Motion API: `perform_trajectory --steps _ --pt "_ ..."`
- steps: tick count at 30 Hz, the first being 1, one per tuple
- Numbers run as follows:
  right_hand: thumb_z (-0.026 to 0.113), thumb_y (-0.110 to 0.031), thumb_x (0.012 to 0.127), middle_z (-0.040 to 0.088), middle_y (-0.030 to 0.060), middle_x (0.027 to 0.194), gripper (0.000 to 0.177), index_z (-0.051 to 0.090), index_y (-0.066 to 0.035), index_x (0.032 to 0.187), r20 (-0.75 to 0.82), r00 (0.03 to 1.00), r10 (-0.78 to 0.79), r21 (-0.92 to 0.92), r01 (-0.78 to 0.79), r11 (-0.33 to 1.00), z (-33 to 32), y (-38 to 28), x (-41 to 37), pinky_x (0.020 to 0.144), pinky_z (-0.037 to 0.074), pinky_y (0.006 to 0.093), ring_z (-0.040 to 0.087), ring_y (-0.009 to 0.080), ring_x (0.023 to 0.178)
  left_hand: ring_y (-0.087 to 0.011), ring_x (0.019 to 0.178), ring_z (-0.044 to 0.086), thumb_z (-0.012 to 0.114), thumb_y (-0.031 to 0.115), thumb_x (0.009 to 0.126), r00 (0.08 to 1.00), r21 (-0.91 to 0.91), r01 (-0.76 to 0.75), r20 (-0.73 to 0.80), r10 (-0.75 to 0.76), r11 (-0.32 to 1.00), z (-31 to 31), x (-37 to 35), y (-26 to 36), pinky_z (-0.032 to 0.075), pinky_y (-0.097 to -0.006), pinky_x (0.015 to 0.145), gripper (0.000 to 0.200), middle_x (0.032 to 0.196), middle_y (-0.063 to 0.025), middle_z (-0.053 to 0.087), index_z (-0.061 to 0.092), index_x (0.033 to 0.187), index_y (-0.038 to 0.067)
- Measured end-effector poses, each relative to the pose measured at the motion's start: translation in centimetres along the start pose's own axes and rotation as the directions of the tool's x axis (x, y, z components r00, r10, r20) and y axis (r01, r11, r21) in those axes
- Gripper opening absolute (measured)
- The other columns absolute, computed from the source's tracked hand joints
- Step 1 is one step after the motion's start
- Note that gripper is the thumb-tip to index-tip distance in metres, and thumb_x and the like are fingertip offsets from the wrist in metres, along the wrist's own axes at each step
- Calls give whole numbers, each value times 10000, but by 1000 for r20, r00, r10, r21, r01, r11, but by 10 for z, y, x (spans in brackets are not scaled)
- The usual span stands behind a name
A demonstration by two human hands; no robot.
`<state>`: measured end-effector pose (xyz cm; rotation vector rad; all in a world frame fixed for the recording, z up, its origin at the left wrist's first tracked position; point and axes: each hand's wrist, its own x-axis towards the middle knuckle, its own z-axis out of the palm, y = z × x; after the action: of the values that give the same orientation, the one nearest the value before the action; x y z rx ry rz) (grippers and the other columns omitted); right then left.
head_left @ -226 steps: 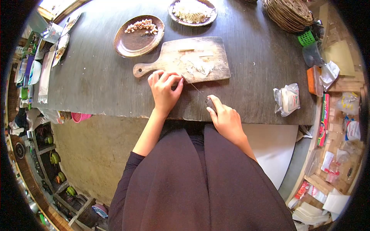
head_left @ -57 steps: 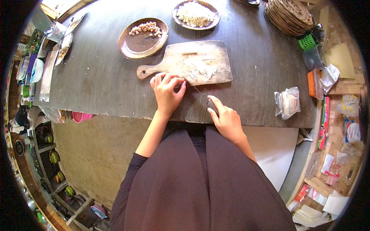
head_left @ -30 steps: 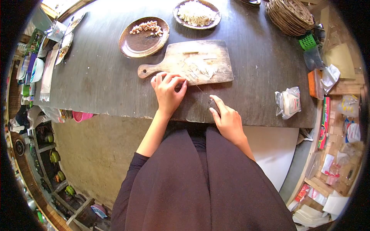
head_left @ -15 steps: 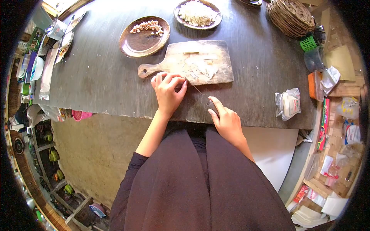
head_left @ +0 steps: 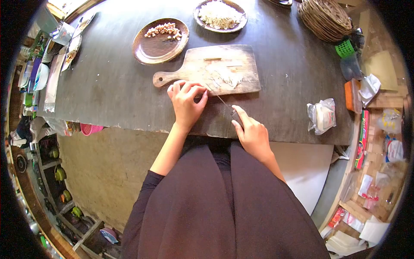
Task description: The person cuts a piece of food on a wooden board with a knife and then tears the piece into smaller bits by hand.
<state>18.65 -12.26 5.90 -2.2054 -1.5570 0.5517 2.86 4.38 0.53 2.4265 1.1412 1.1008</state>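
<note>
My right hand (head_left: 253, 136) is wrapped round the dark handle of a knife (head_left: 235, 116), its thin blade pointing up and left to the near edge of the wooden cutting board (head_left: 196, 60). At that same edge my left hand (head_left: 186, 103) is closed, fingertips bent down on the board beside the blade tip. What its fingers pinch is too small and hidden to name. Thin pale slivers (head_left: 230, 77) lie scattered on the board, with a couple of longer pale sticks (head_left: 212, 58) behind them.
Behind the board stand a brown plate (head_left: 148, 54) with small diced pieces and another plate (head_left: 196, 17) heaped with pale shreds. A plastic-wrapped white block (head_left: 324, 116) lies to the right. Wicker baskets (head_left: 325, 19) are stacked at the back right.
The view has shifted very slightly. Both hands, the knife and the board keep nearly the same places, and the blade still rests by the left fingertips.
</note>
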Motion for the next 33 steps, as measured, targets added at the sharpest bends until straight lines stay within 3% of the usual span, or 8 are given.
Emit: perform_trajectory --steps 21,33 --pt "608 -319 990 702 195 847 482 526 -202 1451 -50 999 17 -57 -20 998 8 -5 12 653 552 514 696 400 730 -253 1087 553 815 193 763 1000 5 -14 -2 14 1000 2 -1 -3 331 -443 1003 101 994 52 712 732 818 174" --pt "599 -327 993 698 189 832 488 522 -206 1459 -3 1000 -10 -31 10 999 5 -3 -1 638 547 516 695 400 722 -253 1082 545 818 200 746 1000 -26 1 -18 -2 1000 2 -2 -6 322 -456 996 112 981 47 706 722 799 177"
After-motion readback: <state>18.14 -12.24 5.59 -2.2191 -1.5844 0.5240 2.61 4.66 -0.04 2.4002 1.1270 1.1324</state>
